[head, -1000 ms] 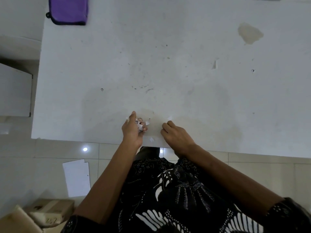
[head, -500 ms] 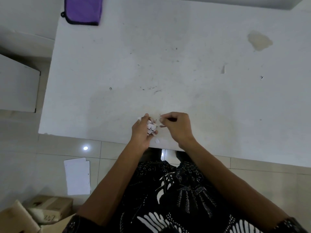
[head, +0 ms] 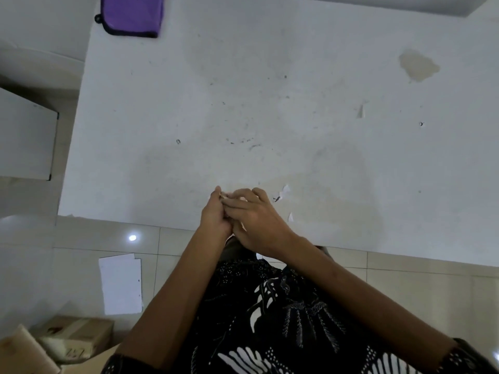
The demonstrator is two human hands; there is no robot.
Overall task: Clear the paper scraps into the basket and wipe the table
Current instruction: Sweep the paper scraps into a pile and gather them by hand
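Floor: a white sheet [head: 120,284] and cardboard boxes [head: 75,336] lie at lower left of the frame, off the table [head: 162,130].
Left hand [head: 216,215]: at frame centre, over the table's near edge. The fingers are curled into a cup round the gathered scraps [head: 224,195], and only a pale sliver shows at the fingertips.
Right hand [head: 260,225]: laid against the left, with the fingers reaching across its opening, probably to feed pieces in. Whether it pinches a piece cannot be told.
Reason for hold: one hand acts as a bin, so a single trip to the basket should suffice.
Loose scraps [head: 285,190]: two small pieces on the table just right of the hands, not yet collected.
Far scrap [head: 360,112]: right of centre, well apart from the hands.
Stain [head: 418,66]: upper right, needs wiping.
Purple cloth [head: 132,14]: upper left, on the table's far corner, probably the wiper.
Basket: not in view.
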